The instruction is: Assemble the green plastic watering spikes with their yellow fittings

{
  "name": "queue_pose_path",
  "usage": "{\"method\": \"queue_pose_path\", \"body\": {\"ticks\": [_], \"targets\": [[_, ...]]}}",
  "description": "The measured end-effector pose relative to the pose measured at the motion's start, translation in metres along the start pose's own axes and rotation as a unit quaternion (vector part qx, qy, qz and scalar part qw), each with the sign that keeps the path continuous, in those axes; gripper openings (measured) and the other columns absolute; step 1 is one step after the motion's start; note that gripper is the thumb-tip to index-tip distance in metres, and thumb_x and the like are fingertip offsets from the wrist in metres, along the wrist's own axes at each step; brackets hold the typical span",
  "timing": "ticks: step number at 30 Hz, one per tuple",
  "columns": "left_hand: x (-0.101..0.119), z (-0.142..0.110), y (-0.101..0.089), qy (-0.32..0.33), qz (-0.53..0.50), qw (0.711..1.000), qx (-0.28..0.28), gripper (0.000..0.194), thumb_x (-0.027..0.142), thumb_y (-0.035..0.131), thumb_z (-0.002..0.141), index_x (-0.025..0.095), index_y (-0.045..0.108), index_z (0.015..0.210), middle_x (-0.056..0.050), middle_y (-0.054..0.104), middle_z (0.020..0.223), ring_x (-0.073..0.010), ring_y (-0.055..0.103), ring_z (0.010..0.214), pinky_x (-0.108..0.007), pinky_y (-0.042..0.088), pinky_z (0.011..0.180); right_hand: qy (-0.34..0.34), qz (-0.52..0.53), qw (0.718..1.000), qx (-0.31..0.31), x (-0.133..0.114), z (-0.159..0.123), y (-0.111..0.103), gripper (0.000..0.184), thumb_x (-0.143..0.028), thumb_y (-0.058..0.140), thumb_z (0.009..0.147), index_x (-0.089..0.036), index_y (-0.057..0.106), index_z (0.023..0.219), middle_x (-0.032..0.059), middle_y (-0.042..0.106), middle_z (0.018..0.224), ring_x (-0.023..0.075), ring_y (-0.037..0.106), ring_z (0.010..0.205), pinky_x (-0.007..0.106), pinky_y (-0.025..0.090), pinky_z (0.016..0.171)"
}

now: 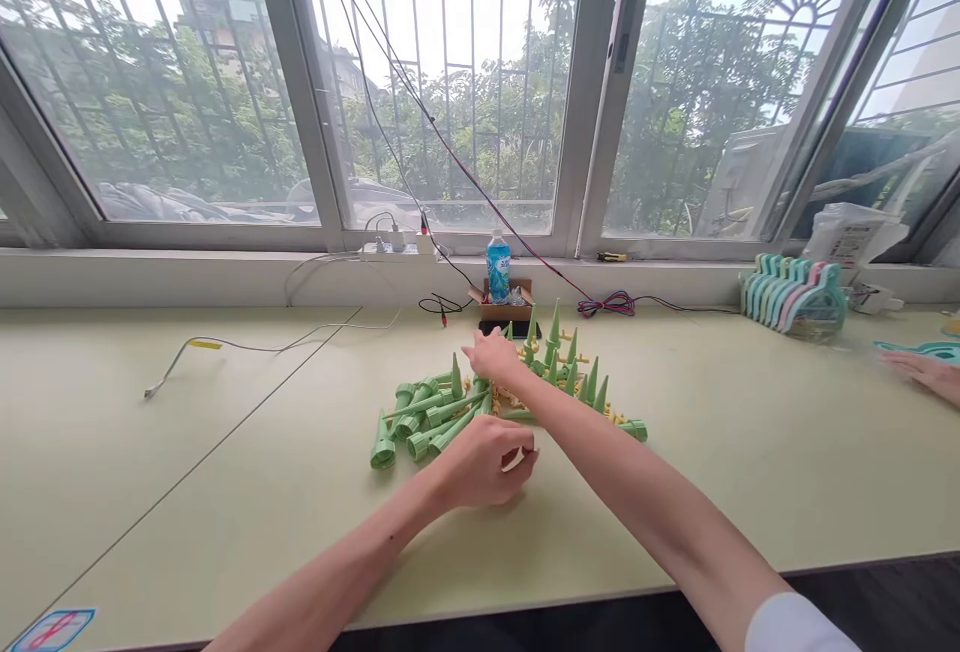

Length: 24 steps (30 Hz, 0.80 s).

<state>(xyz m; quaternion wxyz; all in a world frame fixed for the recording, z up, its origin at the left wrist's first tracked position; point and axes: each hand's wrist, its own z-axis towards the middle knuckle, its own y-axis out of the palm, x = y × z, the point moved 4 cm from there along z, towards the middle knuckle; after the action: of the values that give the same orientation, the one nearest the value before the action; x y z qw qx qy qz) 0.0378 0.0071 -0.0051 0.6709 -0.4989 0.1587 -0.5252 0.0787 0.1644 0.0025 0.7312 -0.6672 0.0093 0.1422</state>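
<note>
A pile of green plastic watering spikes point(442, 407) lies on the table; some are hollow tubes with capped ends, others stand point up. Small yellow valve-like parts point(611, 414) show among the spikes on the right. My right hand point(495, 356) reaches across to the middle of the pile, its fingers bent down over the green pieces; what they grip is hidden. Below it, at the near edge of the pile, my left hand point(491, 460) is curled with thumb and fingertips drawn together. Anything in that pinch is too small to make out.
Behind the pile stand a small cardboard box point(506, 312) and a blue-labelled bottle point(498, 270). Cables point(611, 304) lie along the window side. Pastel hangers point(795, 297) stand at the right, and another person's hand point(922, 372) rests near a teal piece.
</note>
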Motion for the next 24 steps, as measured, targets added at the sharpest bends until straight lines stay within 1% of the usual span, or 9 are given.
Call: {"method": "queue_pose_path", "body": {"ticks": [3,7,10,16,20,24], "targets": [[0.0,0.0,0.001,0.0,0.001,1.0,-0.001,0.018,0.014,0.048,0.08,0.018,0.05,0.063,0.004,0.043,0.053,-0.0085,0.032,0.048,-0.022,0.029,0.05,0.007,-0.002,1.0,-0.023,0.002,0.002,0.003,0.051,-0.044,0.038,0.096,-0.006,0.052,0.128,0.0319,0.048,0.131,0.0336,0.059,0.11,0.04,0.048,0.082],[0.0,0.001,0.001,-0.001,0.005,1.0,-0.006,0.019,0.014,0.048,0.079,0.018,0.048,0.061,0.004,0.042,0.052,-0.0084,0.031,0.048,-0.022,0.029,0.05,0.0,-0.007,1.0,-0.031,0.003,-0.005,0.004,0.045,-0.042,0.04,0.096,-0.008,0.059,0.119,0.0274,0.053,0.125,0.0307,0.062,0.103,0.038,0.049,0.08],[0.001,0.002,0.001,-0.001,0.009,1.0,-0.009,0.02,0.013,0.048,0.08,0.018,0.046,0.06,0.004,0.043,0.052,-0.0085,0.03,0.048,-0.022,0.029,0.05,-0.008,-0.009,1.0,-0.021,0.003,-0.009,0.002,0.044,-0.042,0.041,0.095,-0.01,0.059,0.119,0.0243,0.052,0.124,0.0286,0.063,0.1,0.038,0.05,0.08],[-0.001,0.0,0.002,-0.001,0.01,1.0,-0.005,0.019,0.013,0.047,0.08,0.017,0.048,0.062,0.004,0.043,0.052,-0.0081,0.03,0.048,-0.022,0.028,0.05,-0.015,-0.015,1.0,-0.017,0.0,-0.013,-0.002,0.042,-0.042,0.045,0.094,-0.012,0.06,0.118,0.0227,0.05,0.123,0.0272,0.064,0.094,0.038,0.05,0.078],[-0.002,0.0,0.002,0.0,0.011,1.0,-0.004,0.018,0.013,0.048,0.08,0.017,0.048,0.062,0.004,0.044,0.052,-0.008,0.031,0.048,-0.021,0.028,0.05,-0.017,-0.023,0.999,-0.019,-0.005,-0.018,-0.004,0.047,-0.048,0.044,0.093,-0.011,0.061,0.117,0.0223,0.051,0.12,0.0273,0.063,0.095,0.038,0.05,0.078],[-0.002,0.001,0.002,-0.004,0.01,1.0,-0.004,0.019,0.012,0.048,0.079,0.017,0.045,0.06,0.004,0.043,0.051,-0.0076,0.03,0.048,-0.021,0.028,0.05,-0.013,-0.033,0.999,-0.014,-0.009,-0.023,-0.003,0.053,-0.053,0.042,0.093,-0.009,0.064,0.114,0.0237,0.052,0.119,0.0263,0.063,0.094,0.037,0.051,0.077]]}}
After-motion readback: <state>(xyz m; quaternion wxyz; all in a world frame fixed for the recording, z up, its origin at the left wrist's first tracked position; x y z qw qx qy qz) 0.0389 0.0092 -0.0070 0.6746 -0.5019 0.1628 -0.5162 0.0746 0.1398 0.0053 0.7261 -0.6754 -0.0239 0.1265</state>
